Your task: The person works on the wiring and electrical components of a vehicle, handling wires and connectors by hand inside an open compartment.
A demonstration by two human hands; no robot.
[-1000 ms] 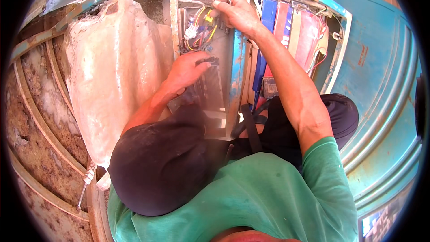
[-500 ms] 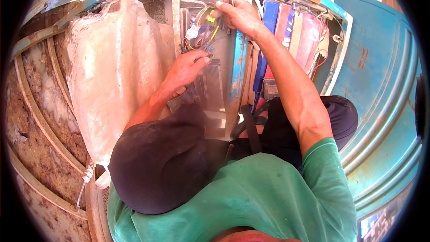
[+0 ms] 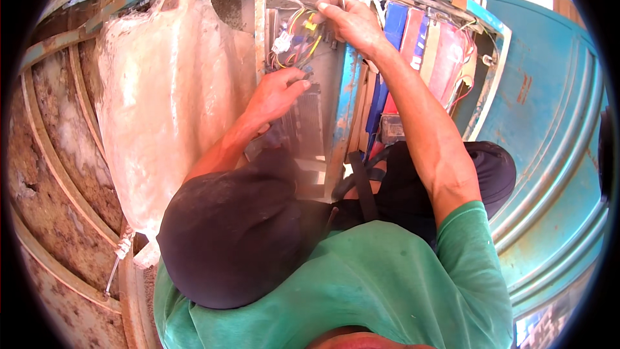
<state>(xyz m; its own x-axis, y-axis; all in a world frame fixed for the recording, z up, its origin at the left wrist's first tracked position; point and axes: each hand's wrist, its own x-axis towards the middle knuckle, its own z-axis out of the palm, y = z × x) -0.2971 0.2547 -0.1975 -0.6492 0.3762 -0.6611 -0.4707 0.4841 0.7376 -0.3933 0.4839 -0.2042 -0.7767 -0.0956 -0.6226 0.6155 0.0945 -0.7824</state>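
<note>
Coloured wires (image 3: 298, 44) hang in a tangle inside the narrow middle bay of a blue metal frame. Among them are a white plug connector (image 3: 282, 42) and a yellow connector (image 3: 310, 22). My right hand (image 3: 354, 24) comes in from the right at the top of the bundle, its thumb and forefinger pinched on the wires. At the lower end of the tangle is my left hand (image 3: 276, 95), fingers curled, thumb close to forefinger; what lies between them is too small to tell. Below the wires sits a grey ribbed metal box (image 3: 307, 116).
Right of the bay, red and blue battery-like blocks (image 3: 413, 42) stand behind the blue frame post (image 3: 345, 90). A large pale moulded tank (image 3: 171, 103) fills the left side. A blue metal panel (image 3: 539, 110) lies far right. My dark-trousered knee (image 3: 232, 239) is close below.
The view has shifted slightly, so the frame and wires appear a little further right. Both hands keep nearly the same places at the wires, with the right hand still pinching.
</note>
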